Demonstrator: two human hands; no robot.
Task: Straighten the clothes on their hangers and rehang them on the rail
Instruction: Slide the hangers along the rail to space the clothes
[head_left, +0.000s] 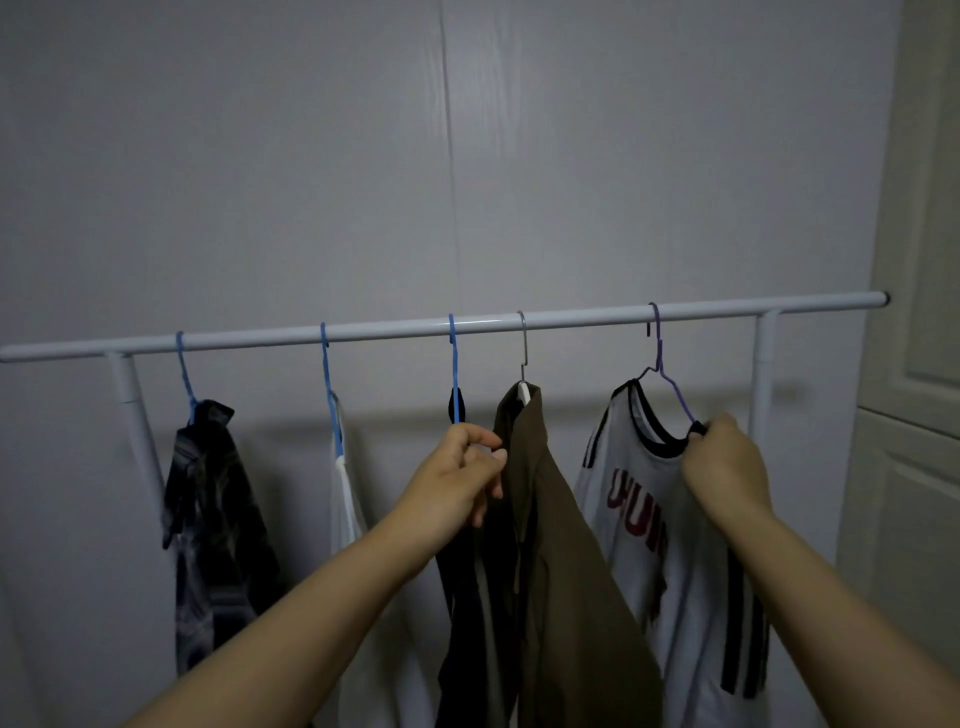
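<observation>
While five garments hang from a white rail (571, 317), a person works on the white T-shirt (670, 519) with black trim and red lettering at the right end. The right hand (724, 462) pinches the shirt's black collar where it meets the arm of the purple hanger (667, 379), whose hook sits over the rail. The left hand (457, 475), fingers curled, appears to pinch the edge of the olive-brown shirt (561, 545) hanging just beside, near a dark garment (462, 597) on a blue hanger (453, 364). Judging by the skewed neckline, the straightening step is under way; the next move likely calls for drawing the collar square across the hanger's shoulders without unhooking it.
</observation>
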